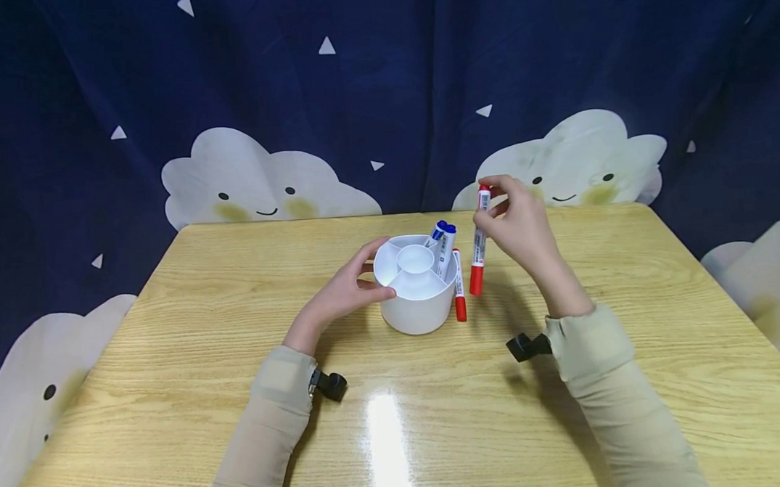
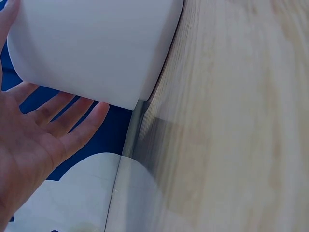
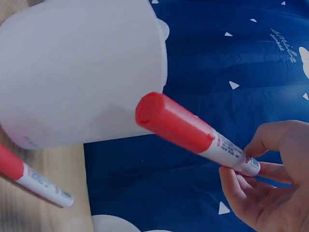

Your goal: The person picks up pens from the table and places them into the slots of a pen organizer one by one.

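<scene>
A round white pen holder (image 1: 418,311) with compartments stands on the table. My left hand (image 1: 348,289) holds its left side, thumb at the front of the rim and fingers behind; in the left wrist view the fingers (image 2: 79,128) lie along its wall. Two blue-capped markers (image 1: 445,252) lean in its right rear compartment. My right hand (image 1: 518,220) pinches a red marker (image 1: 479,236) near its upper end, right of the holder. The marker is nearly upright, red cap (image 3: 176,123) downward. A second red marker (image 1: 459,284) lies on the table against the holder's right side.
The light wooden table (image 1: 208,426) ends at a dark blue curtain (image 1: 278,81) with white clouds and triangles. Black wrist cameras (image 1: 527,346) hang below both forearms, close over the table.
</scene>
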### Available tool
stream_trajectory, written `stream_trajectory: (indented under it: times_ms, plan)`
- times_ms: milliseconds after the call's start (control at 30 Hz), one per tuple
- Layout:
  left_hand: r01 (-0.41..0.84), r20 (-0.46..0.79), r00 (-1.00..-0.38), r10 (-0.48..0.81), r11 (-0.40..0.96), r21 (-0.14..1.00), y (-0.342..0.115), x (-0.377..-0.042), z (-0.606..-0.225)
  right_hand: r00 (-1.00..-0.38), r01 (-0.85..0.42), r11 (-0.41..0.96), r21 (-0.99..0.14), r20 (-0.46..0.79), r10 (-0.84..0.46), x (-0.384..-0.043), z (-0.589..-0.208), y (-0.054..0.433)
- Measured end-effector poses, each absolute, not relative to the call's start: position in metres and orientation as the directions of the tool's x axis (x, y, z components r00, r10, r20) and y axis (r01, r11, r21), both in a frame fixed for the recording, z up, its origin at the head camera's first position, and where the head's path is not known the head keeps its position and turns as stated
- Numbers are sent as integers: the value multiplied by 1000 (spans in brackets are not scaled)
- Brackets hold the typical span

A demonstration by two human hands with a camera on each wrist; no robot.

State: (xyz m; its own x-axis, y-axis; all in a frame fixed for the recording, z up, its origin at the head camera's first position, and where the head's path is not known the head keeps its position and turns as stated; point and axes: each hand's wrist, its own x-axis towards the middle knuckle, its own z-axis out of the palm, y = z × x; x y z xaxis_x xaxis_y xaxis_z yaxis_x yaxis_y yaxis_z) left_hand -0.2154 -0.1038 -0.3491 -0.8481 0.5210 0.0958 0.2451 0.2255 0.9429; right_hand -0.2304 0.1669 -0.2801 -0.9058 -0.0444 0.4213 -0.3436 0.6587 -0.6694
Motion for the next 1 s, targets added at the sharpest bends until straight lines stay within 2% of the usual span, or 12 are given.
stream_trajectory:
  times_ms: [400,700,1000]
  plan:
    - [253,100,-846,524,229,940,-104,-216,-350,-805,-446,640,-625,593,19,-230,-263,151]
    - [249,99,-847,522,226,942,-104,-216,-349,-738,-522,563,-640,671,79,-230,-260,143]
    - [254,99,-847,522,234,938,-104,-217,-352,-730,-531,533,-659,675,106,-232,-261,134]
